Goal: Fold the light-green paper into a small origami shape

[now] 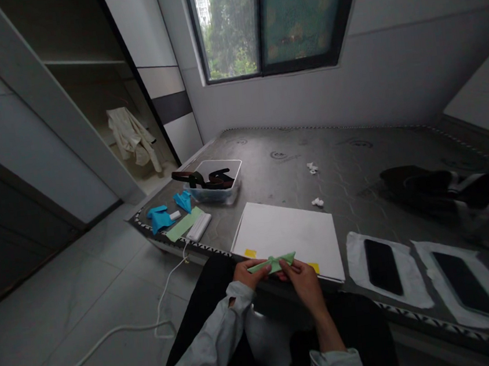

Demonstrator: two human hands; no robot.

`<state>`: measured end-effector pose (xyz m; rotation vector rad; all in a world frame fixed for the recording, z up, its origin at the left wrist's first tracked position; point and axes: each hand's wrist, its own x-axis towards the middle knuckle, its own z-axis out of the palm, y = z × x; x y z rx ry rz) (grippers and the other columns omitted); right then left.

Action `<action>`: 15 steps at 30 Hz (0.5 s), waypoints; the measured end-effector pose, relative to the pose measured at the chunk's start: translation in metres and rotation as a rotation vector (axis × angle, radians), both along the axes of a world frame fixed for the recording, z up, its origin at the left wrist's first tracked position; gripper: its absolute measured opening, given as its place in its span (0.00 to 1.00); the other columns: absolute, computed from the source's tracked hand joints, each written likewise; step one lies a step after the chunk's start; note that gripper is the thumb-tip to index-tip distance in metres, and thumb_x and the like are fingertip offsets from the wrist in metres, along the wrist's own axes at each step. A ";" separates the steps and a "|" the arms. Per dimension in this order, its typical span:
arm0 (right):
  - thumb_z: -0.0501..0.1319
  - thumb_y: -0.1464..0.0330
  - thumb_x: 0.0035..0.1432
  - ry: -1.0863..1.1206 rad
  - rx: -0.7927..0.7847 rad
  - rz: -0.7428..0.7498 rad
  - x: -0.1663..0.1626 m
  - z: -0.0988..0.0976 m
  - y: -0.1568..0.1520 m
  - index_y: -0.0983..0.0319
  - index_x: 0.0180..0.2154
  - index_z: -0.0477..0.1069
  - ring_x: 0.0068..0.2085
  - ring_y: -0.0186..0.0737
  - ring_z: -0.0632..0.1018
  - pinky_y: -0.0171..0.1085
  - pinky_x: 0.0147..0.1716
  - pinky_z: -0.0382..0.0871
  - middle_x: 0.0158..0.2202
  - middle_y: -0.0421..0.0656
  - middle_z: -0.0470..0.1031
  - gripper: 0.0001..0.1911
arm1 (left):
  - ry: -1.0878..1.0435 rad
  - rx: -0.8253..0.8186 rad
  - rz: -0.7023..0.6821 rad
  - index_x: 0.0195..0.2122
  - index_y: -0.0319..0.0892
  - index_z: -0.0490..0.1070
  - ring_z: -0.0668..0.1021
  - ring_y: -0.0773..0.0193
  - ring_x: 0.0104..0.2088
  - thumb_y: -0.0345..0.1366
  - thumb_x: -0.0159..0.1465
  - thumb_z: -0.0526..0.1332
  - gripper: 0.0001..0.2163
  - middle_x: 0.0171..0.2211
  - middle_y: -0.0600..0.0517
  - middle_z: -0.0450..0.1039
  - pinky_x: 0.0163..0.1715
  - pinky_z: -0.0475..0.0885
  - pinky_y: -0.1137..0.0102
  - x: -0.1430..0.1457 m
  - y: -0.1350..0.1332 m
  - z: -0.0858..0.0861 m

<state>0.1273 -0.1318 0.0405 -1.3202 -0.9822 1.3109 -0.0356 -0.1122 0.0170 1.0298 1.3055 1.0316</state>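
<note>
A folded piece of green paper, pointed at its right end, is held between both hands over the near edge of a white board. My left hand pinches its left part, thumb on top. The fingers of my right hand close on it near the pointed end. Two small yellow pieces lie at the board's near edge, the right one partly behind my right hand. My fingertips hide part of the folds.
At left are a clear plastic box with dark straps, folded blue paper, a green strip and a white power strip with a trailing cord. Two phones on white tissues and a dark bag lie at right.
</note>
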 end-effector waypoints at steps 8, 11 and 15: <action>0.60 0.42 0.47 -0.162 0.047 -0.161 0.004 0.007 -0.001 0.64 0.29 0.77 0.24 0.47 0.79 0.39 0.26 0.72 0.25 0.45 0.80 0.30 | -0.043 -0.051 -0.003 0.32 0.34 0.81 0.78 0.63 0.21 0.46 0.39 0.75 0.23 0.23 0.47 0.80 0.25 0.76 0.70 0.001 -0.001 0.001; 0.58 0.42 0.49 -0.195 0.058 -0.168 0.005 0.007 -0.001 0.64 0.30 0.77 0.23 0.46 0.78 0.39 0.26 0.72 0.25 0.46 0.80 0.30 | -0.048 -0.055 0.005 0.32 0.35 0.81 0.79 0.63 0.22 0.45 0.39 0.75 0.22 0.24 0.47 0.80 0.26 0.77 0.70 0.002 0.000 0.000; 0.61 0.43 0.47 -0.215 0.059 -0.237 0.006 0.004 -0.001 0.63 0.31 0.77 0.25 0.47 0.79 0.39 0.28 0.72 0.28 0.46 0.81 0.29 | -0.038 -0.073 0.112 0.28 0.35 0.80 0.79 0.61 0.22 0.44 0.40 0.75 0.18 0.21 0.48 0.79 0.24 0.77 0.71 0.000 0.004 0.000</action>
